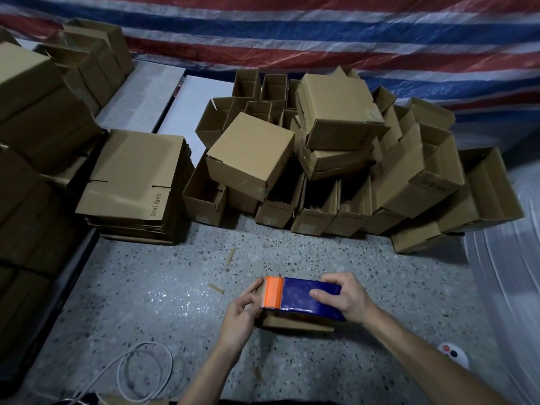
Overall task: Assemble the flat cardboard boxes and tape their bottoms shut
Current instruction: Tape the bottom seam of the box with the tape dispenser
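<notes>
A blue tape dispenser [309,296] with an orange cutter end [273,291] is held low in the middle, above the floor. My right hand [343,296] grips its blue body from the right, fingers curled over the top. My left hand [244,308] pinches the orange end with its fingertips. A brown tape roll [295,322] shows under the dispenser. A stack of flat cardboard boxes [134,182] lies to the left. A heap of assembled boxes [336,159] fills the middle and right behind.
Tall stacks of cardboard [32,141] line the left side. A striped tarp [292,33] hangs at the back. A white cable [137,372] coils on the speckled floor [163,287] at lower left. Plastic sheeting [505,273] lies at right, and a small white object [453,353] beside my right forearm.
</notes>
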Available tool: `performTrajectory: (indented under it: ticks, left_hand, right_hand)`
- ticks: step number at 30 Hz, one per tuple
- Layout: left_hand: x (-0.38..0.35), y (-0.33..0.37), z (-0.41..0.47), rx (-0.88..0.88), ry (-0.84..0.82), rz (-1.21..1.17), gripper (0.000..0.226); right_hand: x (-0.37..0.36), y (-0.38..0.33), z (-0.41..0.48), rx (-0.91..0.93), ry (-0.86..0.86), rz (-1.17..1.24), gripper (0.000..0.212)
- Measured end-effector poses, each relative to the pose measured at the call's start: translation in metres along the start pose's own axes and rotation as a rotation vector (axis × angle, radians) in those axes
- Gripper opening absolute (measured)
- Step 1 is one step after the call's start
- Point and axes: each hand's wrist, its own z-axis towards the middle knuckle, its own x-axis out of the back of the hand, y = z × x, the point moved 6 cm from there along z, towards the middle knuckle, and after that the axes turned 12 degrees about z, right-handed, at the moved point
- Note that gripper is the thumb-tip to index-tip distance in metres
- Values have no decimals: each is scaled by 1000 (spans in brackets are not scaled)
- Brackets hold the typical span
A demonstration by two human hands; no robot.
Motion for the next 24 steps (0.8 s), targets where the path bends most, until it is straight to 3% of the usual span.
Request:
performTrajectory:
  ticks: [12,17,24]
  left_hand:
    - [8,-2,-2,91,187,-57,32]
    - [23,-25,4,207,295,-79,14]
    - [52,-60,3,358,390,-188,14]
  right_hand:
    - [-14,-15,5,-12,-90,-26,30]
    - [-13,-24,6,-8,-92,-61,31]
    - [22,-20,-5,-6,-30,-167,41]
